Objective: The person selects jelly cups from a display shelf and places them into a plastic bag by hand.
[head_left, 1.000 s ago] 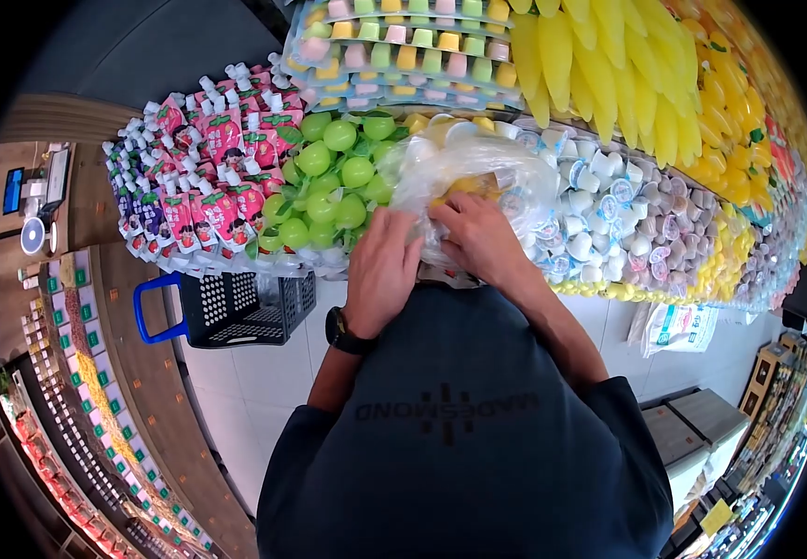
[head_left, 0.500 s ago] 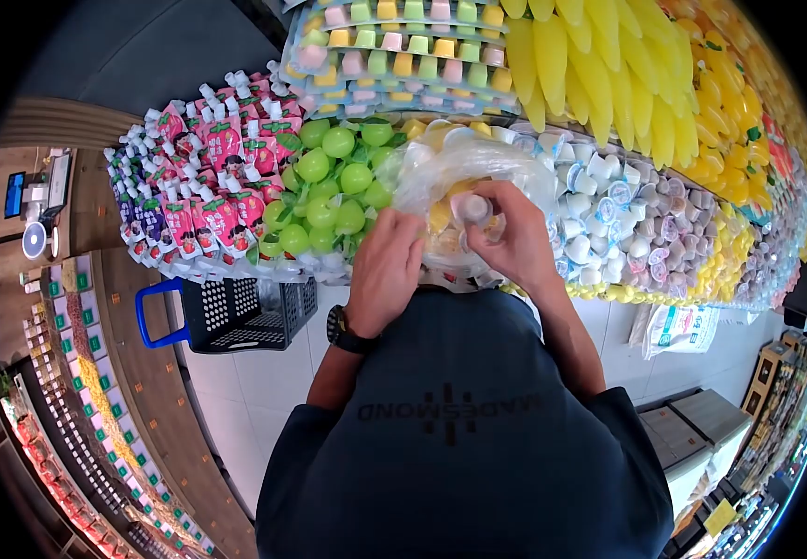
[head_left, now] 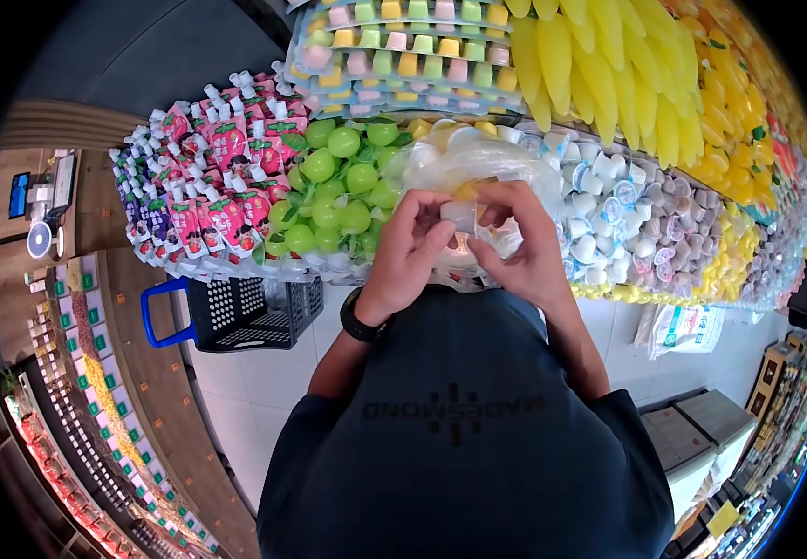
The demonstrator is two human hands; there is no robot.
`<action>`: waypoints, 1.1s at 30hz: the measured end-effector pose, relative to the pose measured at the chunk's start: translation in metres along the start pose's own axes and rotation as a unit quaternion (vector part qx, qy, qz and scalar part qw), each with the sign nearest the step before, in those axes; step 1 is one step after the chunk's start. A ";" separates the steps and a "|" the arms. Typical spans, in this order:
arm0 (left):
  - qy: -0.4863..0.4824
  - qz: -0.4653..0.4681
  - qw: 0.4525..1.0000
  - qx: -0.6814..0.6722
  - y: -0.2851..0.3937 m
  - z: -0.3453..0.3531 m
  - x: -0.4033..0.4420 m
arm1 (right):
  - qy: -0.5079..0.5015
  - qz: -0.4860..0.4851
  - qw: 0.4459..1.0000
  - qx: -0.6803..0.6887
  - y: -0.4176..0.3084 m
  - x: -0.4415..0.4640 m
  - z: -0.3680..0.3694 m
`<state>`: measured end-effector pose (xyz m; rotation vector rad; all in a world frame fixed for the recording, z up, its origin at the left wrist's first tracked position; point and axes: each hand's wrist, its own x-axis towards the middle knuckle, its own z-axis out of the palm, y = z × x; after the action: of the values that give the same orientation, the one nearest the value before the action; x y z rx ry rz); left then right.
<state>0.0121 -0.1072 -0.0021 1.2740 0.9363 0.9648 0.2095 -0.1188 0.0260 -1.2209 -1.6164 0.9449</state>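
Note:
A small pale cup (head_left: 459, 216) is pinched in the fingers of my left hand (head_left: 410, 250), which wears a dark wristband. Close on its right is my right hand (head_left: 522, 244), its fingers curled by the cup's edge; whether they grip it or something else is too small to tell. Under and behind both hands lies a clear plastic bag (head_left: 492, 163) with yellow and pale items inside. Green round fruit-shaped pieces (head_left: 327, 191) are heaped left of the bag, and white cups (head_left: 599, 210) are piled to its right.
Pink pouches (head_left: 226, 140) stand at the left of the display. Behind are trays of coloured cups (head_left: 403, 63) and long yellow pieces (head_left: 608, 65). A black basket with a blue handle (head_left: 245, 312) is below left, and a white sack (head_left: 685, 331) lies on the floor at right.
My right hand has lifted a small cup out of the bag area. My left hand has come off the bag's left side and moved right to hold the cup.

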 end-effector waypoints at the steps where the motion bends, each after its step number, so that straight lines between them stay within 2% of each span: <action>1: 0.007 -0.006 0.996 -0.086 -0.003 -0.001 -0.001 | -0.001 -0.001 1.000 0.002 0.002 0.000 -0.001; 2: 0.009 -0.006 0.996 -0.085 -0.007 -0.003 -0.002 | 0.016 -0.031 0.994 0.108 0.004 -0.001 -0.003; 3: 0.004 -0.013 0.990 -0.143 -0.011 -0.005 -0.001 | 0.033 -0.060 0.975 0.213 0.006 -0.002 -0.005; 4: -0.002 -0.020 0.979 -0.201 -0.014 -0.005 0.000 | 0.018 -0.029 0.915 0.402 -0.013 0.000 -0.010; 5: -0.005 -0.023 0.979 -0.203 -0.014 -0.005 -0.002 | -0.028 -0.063 0.867 0.493 -0.037 0.003 -0.020; 6: -0.001 -0.033 0.969 -0.244 -0.014 -0.005 -0.002 | -0.040 -0.076 0.833 0.547 -0.069 0.004 -0.029; 7: 0.001 -0.044 0.957 -0.287 -0.015 -0.003 -0.003 | -0.069 -0.177 0.781 0.595 -0.078 0.005 -0.029; 8: 0.005 -0.052 0.951 -0.305 -0.015 -0.002 -0.003 | -0.089 -0.150 0.771 0.613 -0.107 0.006 -0.042; 9: -0.015 -0.045 0.940 -0.337 -0.019 -0.003 -0.003 | -0.079 -0.200 0.731 0.648 -0.124 0.012 -0.039; 10: -0.034 -0.038 0.928 -0.368 -0.023 -0.005 -0.003 | -0.073 -0.211 0.706 0.672 -0.138 0.009 -0.045; 12: -0.052 -0.032 0.920 -0.386 -0.025 -0.008 -0.003 | -0.123 -0.219 0.689 0.680 -0.156 0.014 -0.056; 14: -0.060 -0.023 0.914 -0.401 -0.027 -0.008 -0.004 | -0.208 -0.224 0.700 0.645 -0.154 0.010 -0.075; 18: -0.058 -0.018 0.914 -0.402 -0.026 -0.011 -0.005 | -0.227 -0.230 0.691 0.646 -0.156 0.003 -0.065; 20: -0.058 -0.016 0.912 -0.406 -0.027 -0.010 -0.004 | -0.187 -0.172 0.720 0.646 -0.165 -0.003 -0.066; 21: -0.057 -0.019 0.911 -0.407 -0.028 -0.011 -0.004 | -0.189 -0.172 0.721 0.644 -0.167 -0.004 -0.061; 23: -0.057 -0.020 0.910 -0.409 -0.031 -0.011 -0.002 | -0.081 -0.263 0.727 0.630 -0.169 -0.004 -0.045; 27: -0.059 -0.018 0.911 -0.407 -0.027 -0.009 -0.001 | -0.071 -0.286 0.715 0.634 -0.163 -0.008 -0.047; 30: -0.055 -0.022 0.912 -0.406 -0.028 -0.010 -0.003 | -0.134 -0.244 0.729 0.625 -0.168 -0.006 -0.052; 32: -0.057 -0.016 0.910 -0.410 -0.030 -0.011 -0.002 | -0.040 -0.289 0.742 0.603 -0.170 -0.009 -0.040; 33: -0.062 -0.016 0.909 -0.412 -0.032 -0.012 -0.002 | -0.045 -0.289 0.742 0.604 -0.167 -0.009 -0.043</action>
<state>0.0022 -0.1066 -0.0344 0.5818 0.3594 1.0731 0.2001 -0.1630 0.1927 0.2338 -0.9214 1.2688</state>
